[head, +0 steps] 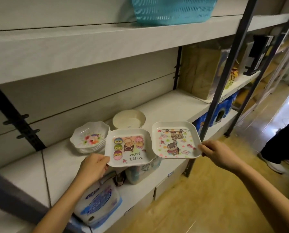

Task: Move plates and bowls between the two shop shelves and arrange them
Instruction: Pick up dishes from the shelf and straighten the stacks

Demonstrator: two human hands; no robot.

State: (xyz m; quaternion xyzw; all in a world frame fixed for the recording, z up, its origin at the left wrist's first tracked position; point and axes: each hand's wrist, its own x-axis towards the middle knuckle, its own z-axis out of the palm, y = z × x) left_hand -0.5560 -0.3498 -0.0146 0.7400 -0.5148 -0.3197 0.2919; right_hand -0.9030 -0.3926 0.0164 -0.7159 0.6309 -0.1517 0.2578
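My left hand [94, 167] grips the near left corner of a square white plate with owl and Easter print [128, 147]. My right hand [216, 153] grips the right edge of a second square plate with a giraffe print [175, 140]. Both plates are held side by side over the front edge of the white middle shelf [170, 105]. Behind them on that shelf stands a stack of scalloped floral bowls [90, 138], and to its right a round cream bowl [128, 119].
A teal basket [172, 9] sits on the upper shelf. Brown wrapped packs [201, 71] stand at the shelf's right end. A dark upright post [224, 78] runs beside the giraffe plate. Tissue packs [98, 206] fill the lower shelf. Another person's legs [281, 148] stand at right.
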